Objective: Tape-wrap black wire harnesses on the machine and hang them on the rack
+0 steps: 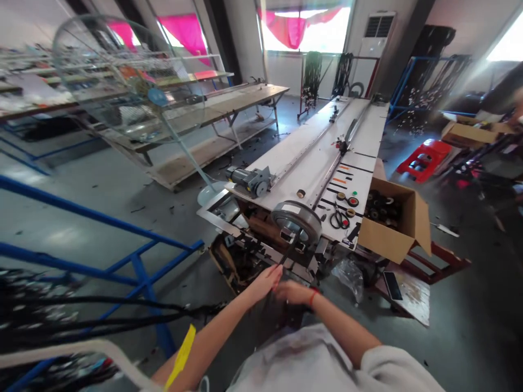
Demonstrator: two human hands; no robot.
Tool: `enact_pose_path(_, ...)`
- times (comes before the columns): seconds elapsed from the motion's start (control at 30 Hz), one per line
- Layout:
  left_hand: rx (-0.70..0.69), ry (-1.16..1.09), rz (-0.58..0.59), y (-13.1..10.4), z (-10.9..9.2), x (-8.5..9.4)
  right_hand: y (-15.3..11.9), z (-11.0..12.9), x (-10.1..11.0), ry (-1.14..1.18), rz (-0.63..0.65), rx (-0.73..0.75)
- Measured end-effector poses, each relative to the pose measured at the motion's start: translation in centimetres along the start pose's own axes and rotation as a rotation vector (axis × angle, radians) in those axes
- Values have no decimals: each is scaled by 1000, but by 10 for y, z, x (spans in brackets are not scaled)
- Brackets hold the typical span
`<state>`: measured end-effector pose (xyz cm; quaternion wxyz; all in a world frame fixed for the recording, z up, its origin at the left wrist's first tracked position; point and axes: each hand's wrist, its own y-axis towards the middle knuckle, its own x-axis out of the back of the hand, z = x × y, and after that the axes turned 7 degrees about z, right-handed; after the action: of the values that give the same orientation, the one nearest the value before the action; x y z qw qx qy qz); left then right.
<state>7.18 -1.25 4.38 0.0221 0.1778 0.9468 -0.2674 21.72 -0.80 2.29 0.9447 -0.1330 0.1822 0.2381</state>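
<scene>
A factory workshop: beyond the grip [278, 284] stretch a long counter [302, 147] with a motor [247, 178] and racks of black cables [312, 73].

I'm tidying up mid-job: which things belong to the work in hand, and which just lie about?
Apparently in use:
- long dark strand, gripped by the left hand
- round grey wheel it leads to

Seemingly just lying about:
- flat black phone
- red plastic stool
- crumpled clear plastic bag

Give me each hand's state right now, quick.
Left hand: closed on a black strip.
Right hand: close beside the left, too blurred to tell whether it grips anything.
</scene>
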Motion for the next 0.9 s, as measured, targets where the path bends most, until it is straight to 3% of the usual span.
enact_pose_path(0.1,104,28,94,-52,41,23,38,37,31,136,55,-59)
enact_pose_path(0.2,123,129,145,-70,53,26,63,48,39,329,-118,-65)
enact_pose_path(0.27,31,213,9,-62,46,17,72,47,33,387,-119,-130)
enact_pose_path(0.33,-90,300,-219,-47,34,5,77,47,25,410,-57,-173)
enact_pose_path(0.4,-163,362,-307,-36,24,-3,83,52,21,466,-85,-109)
enact_pose_path(0.47,-121,326,-204,-36,22,-1,90,60,24,524,-158,-26)
enact_pose_path(0.53,61,151,21,-49,27,13,94,67,28,548,-196,-37)
enact_pose_path(0.63,423,-146,280,-74,36,46,85,70,25,546,-177,-185)
enact_pose_path(0.7,556,-195,320,-79,36,65,68,65,15,519,-102,-320)
enact_pose_path(0.8,517,-165,283,-54,21,69,35,44,-12,423,94,-504)
enact_pose_path(0.9,280,-253,212,-4,-8,38,11,25,-43,161,280,-547)
